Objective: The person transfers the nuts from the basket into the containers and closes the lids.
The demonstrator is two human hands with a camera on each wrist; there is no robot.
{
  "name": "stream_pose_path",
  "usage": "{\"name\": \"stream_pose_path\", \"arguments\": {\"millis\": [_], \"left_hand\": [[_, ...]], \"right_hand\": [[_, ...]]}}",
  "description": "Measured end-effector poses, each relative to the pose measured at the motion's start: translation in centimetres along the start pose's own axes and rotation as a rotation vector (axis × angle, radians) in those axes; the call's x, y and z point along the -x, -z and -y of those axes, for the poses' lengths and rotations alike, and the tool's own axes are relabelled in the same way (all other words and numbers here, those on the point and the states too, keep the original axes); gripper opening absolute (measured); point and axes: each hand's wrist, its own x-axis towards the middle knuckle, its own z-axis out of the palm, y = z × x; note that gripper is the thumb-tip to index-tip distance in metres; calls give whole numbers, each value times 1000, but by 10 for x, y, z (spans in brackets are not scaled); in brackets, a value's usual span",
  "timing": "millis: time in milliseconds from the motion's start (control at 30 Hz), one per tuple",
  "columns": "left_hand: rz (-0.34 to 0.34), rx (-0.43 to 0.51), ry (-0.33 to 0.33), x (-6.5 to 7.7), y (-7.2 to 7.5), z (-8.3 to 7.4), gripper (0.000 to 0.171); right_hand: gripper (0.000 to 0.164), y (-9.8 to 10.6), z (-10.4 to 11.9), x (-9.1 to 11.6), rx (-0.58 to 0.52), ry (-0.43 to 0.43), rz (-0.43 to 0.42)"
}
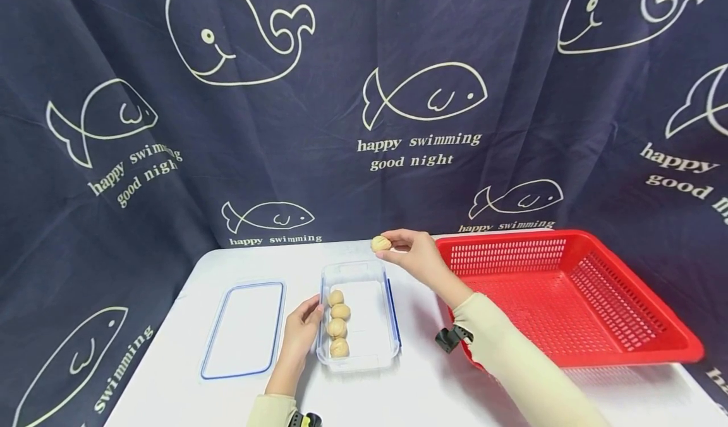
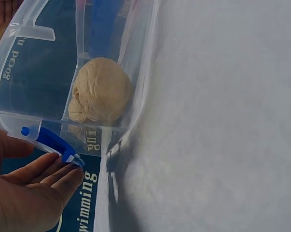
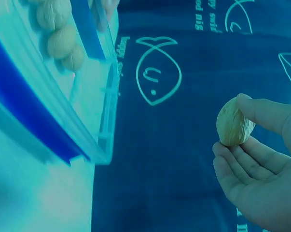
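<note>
My right hand pinches a walnut between thumb and fingers, above the table's back part. The right wrist view shows this walnut up close, with its ridged tan shell. A clear plastic container with blue latches stands left of that hand. Inside it, several walnuts lie in a row along the left wall. My left hand rests at the container's left side. In the left wrist view its slightly bent fingers touch the blue latch hanging from the rim.
A lid with a blue seal lies flat on the white table, left of the container. At the right stands a large red plastic basket with perforated walls. Behind the table hangs a dark blue curtain with fish and whale drawings.
</note>
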Motion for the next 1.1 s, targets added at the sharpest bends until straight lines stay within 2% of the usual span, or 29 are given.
{"name": "stream_pose_path", "arguments": {"millis": [600, 767, 1100], "left_hand": [[-10, -7, -5, -2, 0, 3, 36], [-4, -3, -2, -1, -1, 2, 37], [1, 4, 4, -2, 0, 3, 38]], "right_hand": [[33, -69, 13, 18, -2, 0, -27], [32, -83, 9, 26, 36, 19, -16], [31, -97, -15, 37, 78, -39, -48]]}}
